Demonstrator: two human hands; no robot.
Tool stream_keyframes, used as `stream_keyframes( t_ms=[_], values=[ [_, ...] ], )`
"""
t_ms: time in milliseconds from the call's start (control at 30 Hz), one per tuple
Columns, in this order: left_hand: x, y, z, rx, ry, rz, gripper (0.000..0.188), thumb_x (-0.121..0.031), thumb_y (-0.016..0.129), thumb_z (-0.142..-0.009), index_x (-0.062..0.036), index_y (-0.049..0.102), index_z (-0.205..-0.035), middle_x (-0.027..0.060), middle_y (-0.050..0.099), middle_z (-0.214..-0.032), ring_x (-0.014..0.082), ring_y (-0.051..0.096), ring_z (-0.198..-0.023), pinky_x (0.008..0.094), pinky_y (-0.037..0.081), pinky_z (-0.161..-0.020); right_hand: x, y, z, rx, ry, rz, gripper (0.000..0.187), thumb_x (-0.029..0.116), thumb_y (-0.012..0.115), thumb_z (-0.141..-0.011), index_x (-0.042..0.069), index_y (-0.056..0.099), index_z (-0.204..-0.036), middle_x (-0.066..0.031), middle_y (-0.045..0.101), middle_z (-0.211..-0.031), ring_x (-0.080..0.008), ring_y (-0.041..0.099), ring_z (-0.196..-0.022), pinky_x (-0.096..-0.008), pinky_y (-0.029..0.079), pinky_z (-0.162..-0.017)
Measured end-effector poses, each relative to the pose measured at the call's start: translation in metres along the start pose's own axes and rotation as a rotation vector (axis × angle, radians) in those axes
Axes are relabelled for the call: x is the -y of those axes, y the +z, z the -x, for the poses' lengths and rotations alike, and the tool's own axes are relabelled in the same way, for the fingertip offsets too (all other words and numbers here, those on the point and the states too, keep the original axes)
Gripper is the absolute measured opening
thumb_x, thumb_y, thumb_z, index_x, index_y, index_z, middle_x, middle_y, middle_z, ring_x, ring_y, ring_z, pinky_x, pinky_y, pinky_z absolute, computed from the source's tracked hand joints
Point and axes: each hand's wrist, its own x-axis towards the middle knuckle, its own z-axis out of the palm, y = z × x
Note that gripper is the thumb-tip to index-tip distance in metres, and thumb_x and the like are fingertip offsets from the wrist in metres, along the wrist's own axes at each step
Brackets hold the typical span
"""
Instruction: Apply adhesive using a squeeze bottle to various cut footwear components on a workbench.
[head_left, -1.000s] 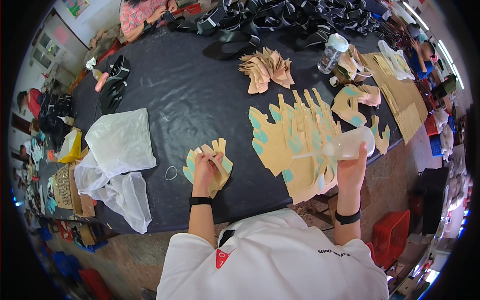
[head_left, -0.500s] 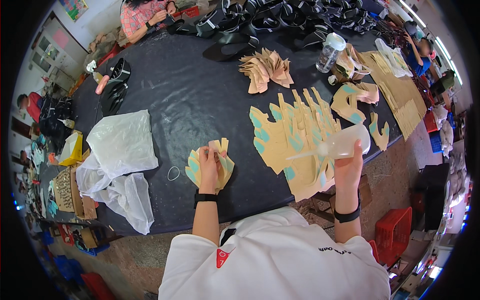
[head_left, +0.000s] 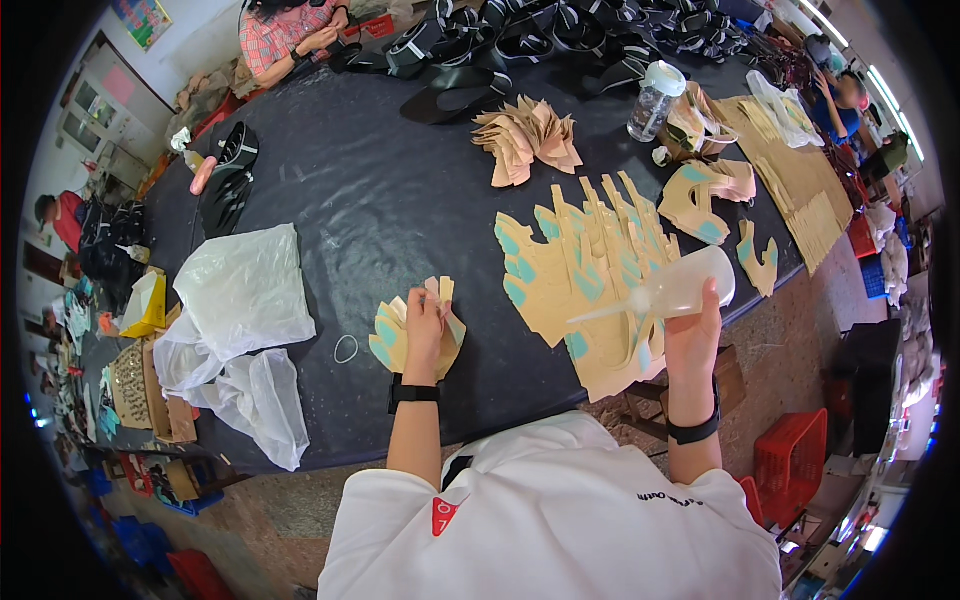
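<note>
A translucent bottle (head_left: 699, 284) is gripped by the right hand (head_left: 693, 338), with fingers wrapped around it and its long thin nozzle pointed left. The bottle is held over the near right part of a wide spread (head_left: 548, 300) of tan pieces, many marked with pale blue-green patches. A small fan (head_left: 389, 338) of similar pieces is touched by the left hand (head_left: 424, 335), near the middle of the table's near side; the fingers are bunched at its top, but whether a piece is pinched there cannot be told.

Just left of the fan, a pale loop (head_left: 346, 349) is laid on the black table (head_left: 370, 220). Farther left, white plastic bags (head_left: 245, 290) are heaped. Beyond the spread, a ruffled stack (head_left: 525, 142) of pinkish-tan pieces is placed, and to its right a clear jar (head_left: 655, 103) with a white lid is seen. Curved pieces (head_left: 690, 205) are piled to the right of the spread. Along the far edge, black sandals (head_left: 530, 45) are massed, and at far left a co-worker in a checked shirt (head_left: 285, 45) is seen.
</note>
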Motion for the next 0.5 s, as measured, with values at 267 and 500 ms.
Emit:
stream_keyframes(
  t_ms=[267, 500],
  values=[
    [-0.005, 0.01, 0.002, 0.186, 0.12, -0.009, 0.012, -0.02, 0.037, -0.094, -0.0095, 0.043, -0.091, 0.0045, 0.053, -0.078, 0.0116, 0.056, -0.069, 0.0235, 0.037, -0.053, 0.001, -0.001, 0.002, 0.004, 0.004, -0.007, 0.045, 0.035, 0.053, -0.086, 0.007, 0.041, -0.119, -0.0055, 0.051, -0.112, -0.0199, 0.048, -0.107, -0.0373, 0.037, -0.091],
    [-0.048, 0.019, 0.042, 0.091, 0.057, 0.04, 0.033, -0.031, 0.031, -0.095, -0.0051, 0.048, -0.084, 0.0031, 0.05, -0.063, 0.009, 0.039, -0.051, 0.0228, 0.032, -0.053, 0.005, -0.007, 0.0, 0.011, 0.013, -0.033, 0.045, 0.035, 0.052, -0.086, 0.007, 0.041, -0.12, -0.0054, 0.051, -0.112, -0.0197, 0.048, -0.107, -0.0369, 0.037, -0.091]
  ],
)
